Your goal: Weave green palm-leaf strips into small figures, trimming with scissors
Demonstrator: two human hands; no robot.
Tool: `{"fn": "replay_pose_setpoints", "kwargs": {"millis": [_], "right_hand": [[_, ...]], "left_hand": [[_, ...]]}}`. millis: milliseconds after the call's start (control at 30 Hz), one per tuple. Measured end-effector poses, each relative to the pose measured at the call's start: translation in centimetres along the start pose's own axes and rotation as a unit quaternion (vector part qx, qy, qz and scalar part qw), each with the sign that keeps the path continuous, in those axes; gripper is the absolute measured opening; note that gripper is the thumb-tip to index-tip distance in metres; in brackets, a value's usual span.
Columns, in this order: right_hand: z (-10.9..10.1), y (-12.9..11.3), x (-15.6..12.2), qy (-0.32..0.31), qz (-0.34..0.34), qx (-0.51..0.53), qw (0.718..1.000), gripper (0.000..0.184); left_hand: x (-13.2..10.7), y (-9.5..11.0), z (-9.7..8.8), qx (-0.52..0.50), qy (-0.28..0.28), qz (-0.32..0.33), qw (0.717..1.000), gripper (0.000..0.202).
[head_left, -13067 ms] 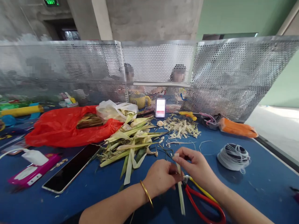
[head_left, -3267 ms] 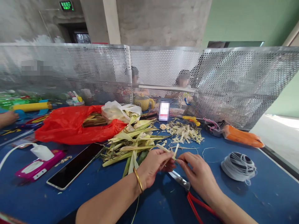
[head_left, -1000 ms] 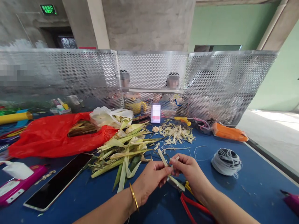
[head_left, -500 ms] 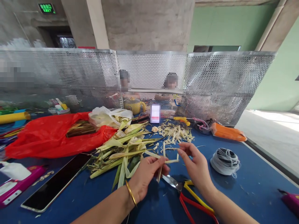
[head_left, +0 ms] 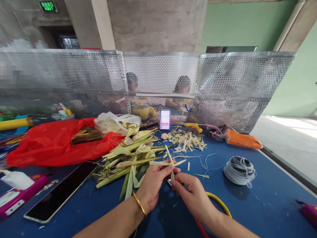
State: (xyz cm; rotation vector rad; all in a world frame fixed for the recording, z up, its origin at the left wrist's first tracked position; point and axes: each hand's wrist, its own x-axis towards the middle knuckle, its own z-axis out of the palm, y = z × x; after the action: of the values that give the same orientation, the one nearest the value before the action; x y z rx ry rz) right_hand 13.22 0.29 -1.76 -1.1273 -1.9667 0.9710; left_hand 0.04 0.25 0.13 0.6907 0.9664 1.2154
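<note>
My left hand [head_left: 153, 185], a gold bangle on its wrist, pinches pale palm-leaf strips [head_left: 170, 162] that cross above its fingertips. My right hand [head_left: 192, 195] is closed just right of it, its fingers pinched on the lower end of one strip. The two hands touch over the blue table [head_left: 260, 205]. Scissors with red and yellow handles [head_left: 218, 201] lie under my right wrist, mostly hidden. A heap of green and pale leaves [head_left: 131, 155] lies just behind my left hand.
A red plastic bag [head_left: 49, 142] and a white bag [head_left: 116, 122] lie at the back left. A tablet [head_left: 61, 191] and pink case [head_left: 17, 198] sit at left. Leaf trimmings [head_left: 185, 140], a thread coil [head_left: 239, 168] and an orange tool [head_left: 241, 140] lie right. A perforated metal screen [head_left: 160, 76] stands behind, with people beyond it.
My right hand has come down and left from the strip's far end to meet my left hand. The strips now cross above my fingers, and my wrist covers the scissors.
</note>
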Motion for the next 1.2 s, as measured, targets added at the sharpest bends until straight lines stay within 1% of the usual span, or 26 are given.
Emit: {"fn": "replay_pose_setpoints", "kwargs": {"millis": [133,200,267,333,367,400,467,533,567,700,767,900,967,1100,1133,1200], "right_hand": [[-0.3,-0.5,-0.4,-0.011,-0.047,-0.055,0.997,0.033],[-0.9,-0.6,-0.5,0.009,-0.074,-0.096,0.993,0.033],[-1.8,-0.7,-0.3,0.076,-0.106,-0.152,0.98,0.027],[-2.8,-0.8,0.1,0.16,-0.132,-0.221,0.953,0.019],[-3.2,-0.7,0.3,0.182,-0.14,-0.251,0.94,0.019],[-3.5,-0.7,0.5,0.18,-0.146,-0.273,0.934,0.019],[-3.7,-0.7,0.7,0.127,-0.15,-0.293,0.936,0.015],[-3.4,-0.7,0.7,0.071,-0.151,-0.302,0.939,0.021],[-3.2,-0.6,0.7,0.058,-0.15,-0.307,0.938,0.022],[-2.6,-0.5,0.6,0.035,-0.129,-0.311,0.941,0.015],[-2.6,-0.5,0.6,0.028,-0.126,-0.316,0.94,0.019],[-2.8,-0.7,0.4,0.037,-0.147,-0.317,0.936,0.027],[-2.7,-1.0,0.2,0.034,-0.15,-0.305,0.94,0.028],[-2.5,-1.3,-0.1,0.025,-0.141,-0.287,0.947,0.029],[-2.5,-1.4,-0.1,0.023,-0.135,-0.28,0.95,0.03],[-2.7,-1.4,-0.1,0.013,-0.12,-0.255,0.959,0.033]], "left_hand": [[0.2,0.1,-0.3,0.013,0.0,0.0,1.0,0.026],[0.3,0.2,-0.4,0.008,0.003,-0.006,1.0,0.028],[0.2,0.4,-0.5,0.004,0.004,-0.009,1.0,0.029],[0.1,0.6,-0.6,0.013,0.003,-0.013,1.0,0.029],[0.1,0.6,-0.6,0.024,0.002,-0.017,1.0,0.03],[0.0,0.6,-0.6,0.037,0.003,-0.019,0.999,0.031],[0.0,0.5,-0.5,0.071,0.008,-0.016,0.997,0.033],[0.1,0.2,-0.5,0.1,0.016,-0.01,0.995,0.034],[0.2,0.1,-0.5,0.111,0.015,-0.008,0.994,0.034],[0.5,-0.2,-0.7,0.144,-0.005,0.0,0.99,0.033],[0.5,-0.2,-0.8,0.161,-0.007,0.01,0.987,0.034],[0.5,-0.1,-0.7,0.19,-0.012,0.034,0.981,0.034],[0.5,-0.1,-0.6,0.197,-0.01,0.039,0.98,0.032],[0.6,-0.3,-0.6,0.215,0.02,0.051,0.975,0.029],[0.6,-0.2,-0.6,0.219,0.022,0.055,0.974,0.029],[0.7,-0.1,-0.7,0.209,0.007,0.055,0.976,0.031]]}}
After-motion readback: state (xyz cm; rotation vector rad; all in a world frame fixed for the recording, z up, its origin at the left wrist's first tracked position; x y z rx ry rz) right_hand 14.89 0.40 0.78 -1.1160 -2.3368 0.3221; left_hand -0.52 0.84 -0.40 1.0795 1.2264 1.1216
